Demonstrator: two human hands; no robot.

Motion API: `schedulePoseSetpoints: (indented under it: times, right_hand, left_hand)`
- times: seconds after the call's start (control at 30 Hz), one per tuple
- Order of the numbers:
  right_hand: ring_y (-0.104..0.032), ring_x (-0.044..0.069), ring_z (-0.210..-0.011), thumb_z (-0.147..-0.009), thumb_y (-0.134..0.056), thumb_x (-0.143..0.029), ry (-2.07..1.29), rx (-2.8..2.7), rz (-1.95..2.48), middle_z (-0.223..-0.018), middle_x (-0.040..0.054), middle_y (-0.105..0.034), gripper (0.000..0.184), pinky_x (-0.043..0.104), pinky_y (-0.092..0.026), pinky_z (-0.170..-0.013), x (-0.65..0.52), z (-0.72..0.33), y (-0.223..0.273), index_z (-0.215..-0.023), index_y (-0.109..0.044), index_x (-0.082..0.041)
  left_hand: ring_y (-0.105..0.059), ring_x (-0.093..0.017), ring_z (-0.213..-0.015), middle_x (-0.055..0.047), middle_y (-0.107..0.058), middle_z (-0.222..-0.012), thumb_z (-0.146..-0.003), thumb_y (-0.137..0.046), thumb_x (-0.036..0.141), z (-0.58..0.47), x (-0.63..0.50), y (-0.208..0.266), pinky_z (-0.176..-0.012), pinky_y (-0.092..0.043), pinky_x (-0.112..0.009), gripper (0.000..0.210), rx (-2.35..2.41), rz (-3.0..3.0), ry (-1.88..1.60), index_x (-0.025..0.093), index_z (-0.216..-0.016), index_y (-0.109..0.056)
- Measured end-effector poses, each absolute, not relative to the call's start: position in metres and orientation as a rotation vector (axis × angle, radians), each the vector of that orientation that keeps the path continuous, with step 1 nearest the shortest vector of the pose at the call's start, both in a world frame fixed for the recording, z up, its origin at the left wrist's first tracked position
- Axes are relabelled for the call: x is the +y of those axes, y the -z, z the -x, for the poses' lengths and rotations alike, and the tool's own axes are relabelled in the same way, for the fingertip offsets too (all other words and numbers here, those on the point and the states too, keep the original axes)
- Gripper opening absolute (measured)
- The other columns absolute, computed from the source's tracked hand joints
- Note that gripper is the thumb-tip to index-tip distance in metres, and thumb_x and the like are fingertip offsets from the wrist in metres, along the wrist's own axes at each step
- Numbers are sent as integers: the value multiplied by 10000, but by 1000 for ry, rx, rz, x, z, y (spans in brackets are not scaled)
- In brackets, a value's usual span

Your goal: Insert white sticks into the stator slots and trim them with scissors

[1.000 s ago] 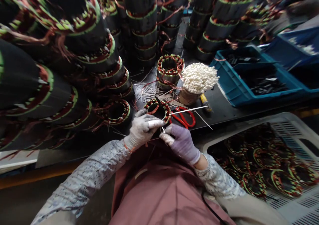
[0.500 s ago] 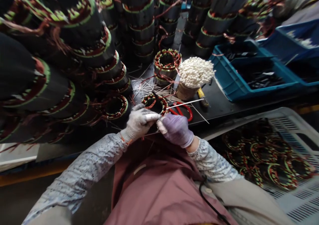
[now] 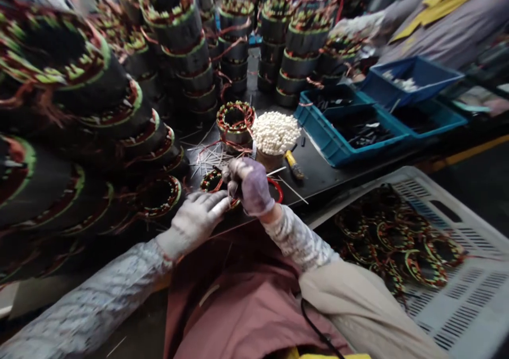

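Note:
A small wire-wound stator (image 3: 210,180) with a green-edged rim lies at the bench's front edge, partly covered by my hands. My left hand (image 3: 199,218), in a whitish glove, reaches to its near side with the fingers stretched out flat. Just above the stator, my right hand (image 3: 254,186) in a purple-and-white glove is closed; what its fingertips pinch is too small and blurred to name. The fingertips of both hands are close together. Red handles (image 3: 276,189) of a tool show behind my right hand, beside a thin white stick (image 3: 294,190).
Stacked stators (image 3: 191,67) crowd the left and back. A bundle of white-tipped sticks (image 3: 276,131) stands near a yellow-handled tool (image 3: 293,164). Blue bins (image 3: 334,149) hold black pieces. A white crate (image 3: 477,290) at right contains several stators. Another person's sleeve (image 3: 361,25) shows behind.
My right hand has lifted over the stator and turned, covering more of it. My left fingers have straightened. The long white stick by my right hand is now mostly hidden. The view has shifted right.

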State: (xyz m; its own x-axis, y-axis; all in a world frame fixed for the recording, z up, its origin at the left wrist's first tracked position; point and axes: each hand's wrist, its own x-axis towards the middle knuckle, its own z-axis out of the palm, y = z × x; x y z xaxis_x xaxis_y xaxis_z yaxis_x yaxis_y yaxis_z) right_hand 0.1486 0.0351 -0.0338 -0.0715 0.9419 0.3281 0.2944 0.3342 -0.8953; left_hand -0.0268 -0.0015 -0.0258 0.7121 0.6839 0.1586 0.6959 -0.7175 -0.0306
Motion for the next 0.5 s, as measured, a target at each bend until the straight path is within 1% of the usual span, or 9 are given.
schedulePoseSetpoints:
  times: [0.07, 0.13, 0.17, 0.23, 0.3, 0.33, 0.4, 0.47, 0.5]
  right_hand:
    - [-647, 132, -665, -970, -322, -342, -702, -1427, 1172, -846, 39, -687, 320, 273, -553, -635, 34, -176, 42, -954, -606, -195]
    - [-653, 133, -691, -957, -398, -347, -442, -1272, 1252, -901, 38, -686, 250, 277, -553, -659, 31, -210, 54, -1025, -599, -215]
    - [-661, 153, -748, -931, -468, -358, -280, -1258, 1301, -914, 48, -687, 220, 295, -555, -698, 32, -225, 61, -1017, -612, -216]
    - [-664, 200, -847, -881, -562, -380, -35, -1351, 1378, -924, 77, -693, 225, 338, -549, -769, 40, -247, 75, -993, -642, -202]
    - [-663, 227, -875, -858, -597, -394, 86, -1469, 1415, -922, 100, -703, 254, 361, -543, -792, 53, -255, 86, -989, -661, -186]
    - [-665, 227, -852, -863, -592, -388, 125, -1492, 1418, -901, 103, -707, 247, 359, -544, -777, 59, -254, 90, -974, -668, -180]
    - [-668, 216, -784, -881, -571, -357, 175, -1500, 1396, -830, 97, -711, 217, 341, -547, -728, 66, -249, 92, -911, -679, -172]
    - [-665, 204, -737, -892, -558, -324, 174, -1506, 1342, -771, 87, -704, 205, 327, -545, -697, 64, -245, 89, -849, -683, -168]
    - [-663, 202, -738, -892, -560, -314, 153, -1502, 1319, -767, 84, -702, 199, 327, -543, -699, 61, -244, 86, -839, -683, -166]
  left_hand:
    - [-609, -276, -1082, -88, -594, -1304, -842, -509, 120, 35, 2, 16, -919, -455, -493, 425, -1139, 2809, 50, 277, -1229, -593]
    - [-615, -264, -1049, -81, -618, -1267, -819, -509, 69, 46, 8, 8, -860, -496, -444, 454, -1122, 2827, -73, 288, -1205, -605]
    - [-627, -252, -998, -80, -648, -1208, -819, -526, 84, 50, 11, 5, -797, -519, -400, 423, -1103, 2850, -128, 287, -1178, -621]
    - [-632, -231, -909, -80, -681, -1084, -830, -572, 169, 54, 15, 2, -685, -530, -333, 333, -1071, 2892, -229, 286, -1134, -642]
    - [-624, -230, -886, -85, -681, -1023, -830, -602, 247, 51, 12, 1, -646, -529, -315, 302, -1080, 2885, -296, 280, -1127, -644]
    - [-620, -237, -904, -92, -675, -1041, -826, -610, 257, 48, 9, 1, -653, -531, -319, 317, -1097, 2869, -318, 274, -1142, -637]
    - [-609, -252, -959, -101, -635, -1184, -814, -613, 221, 42, 2, -1, -698, -537, -340, 374, -1114, 2846, -371, 266, -1184, -613]
    - [-595, -254, -1014, -84, -555, -1336, -809, -589, 152, 39, -1, -2, -744, -533, -349, 432, -1116, 2844, -431, 277, -1223, -587]
    - [-594, -246, -1023, -68, -542, -1357, -811, -577, 136, 39, 0, -2, -748, -529, -340, 445, -1112, 2864, -460, 289, -1229, -581]
